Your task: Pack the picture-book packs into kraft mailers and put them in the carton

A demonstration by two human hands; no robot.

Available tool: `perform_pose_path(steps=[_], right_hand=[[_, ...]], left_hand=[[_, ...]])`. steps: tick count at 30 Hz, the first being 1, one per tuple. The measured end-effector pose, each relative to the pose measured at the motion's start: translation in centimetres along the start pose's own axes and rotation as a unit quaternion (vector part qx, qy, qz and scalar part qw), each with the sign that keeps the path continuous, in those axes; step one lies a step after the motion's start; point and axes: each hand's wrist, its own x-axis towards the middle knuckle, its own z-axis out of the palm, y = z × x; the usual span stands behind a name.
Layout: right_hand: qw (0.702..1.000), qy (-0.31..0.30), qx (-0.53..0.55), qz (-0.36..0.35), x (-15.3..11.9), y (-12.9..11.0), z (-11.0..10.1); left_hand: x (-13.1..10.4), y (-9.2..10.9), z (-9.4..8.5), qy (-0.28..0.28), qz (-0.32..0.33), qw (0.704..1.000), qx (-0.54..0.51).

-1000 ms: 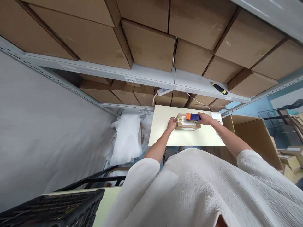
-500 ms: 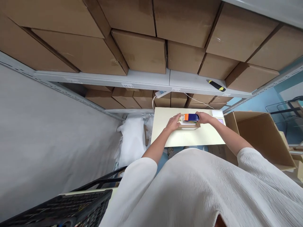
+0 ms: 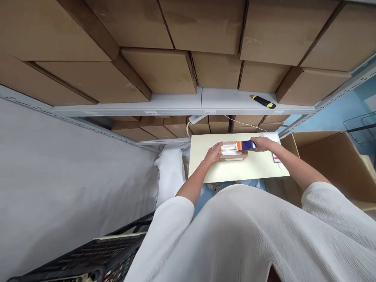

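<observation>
A small cardboard box lies on the pale yellow tabletop. My left hand grips the box's left end, fingers over its top edge. In my right hand is a blue and orange tape dispenser, its orange end above the right part of the box. White and shiny strips show along the box top between the hand and the dispenser; I cannot tell if they are tape. My right fingers are partly hidden behind the dispenser's handle.
Large cartons fill the shelf above, where a black and yellow utility knife lies. A phone rests at the table's right. Beside it stands a big open carton. White wrapping and a black crate are at left.
My right hand has drawn the tape dispenser to the right along the box, uncovering more of its top. My left hand stays at the left end. The view has shifted slightly.
</observation>
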Motion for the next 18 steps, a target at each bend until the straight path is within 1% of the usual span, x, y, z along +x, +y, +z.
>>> perform_pose_path(steps=[3,5,7,9,11,13,18], right_hand=[[1.0,0.001,0.003,0.005,-2.1,4.7,0.2],[1.0,-0.004,0.011,0.016,-3.5,7.8,0.6],[0.999,-0.008,0.019,0.027,-4.6,10.3,1.4],[0.999,-0.011,0.035,0.037,-5.1,12.0,2.3],[0.998,-0.011,0.045,0.04,-5.0,13.0,3.2],[0.998,-0.011,0.048,0.037,-4.5,13.4,4.1],[0.998,-0.022,0.031,0.051,-2.7,12.5,5.9]], left_hand=[[-0.1,0.0,0.1,0.01,-0.004,1.0,-0.014],[-0.1,-0.1,0.1,0.015,-0.004,1.0,-0.018],[0.0,-0.2,0.1,0.011,-0.006,1.0,-0.01],[0.0,-0.3,0.2,0.002,-0.009,1.0,0.003],[0.1,-0.2,0.2,-0.002,-0.009,1.0,0.011],[0.1,-0.2,0.2,0.0,-0.01,1.0,0.013],[0.2,0.2,0.3,-0.004,-0.028,0.999,0.031]])
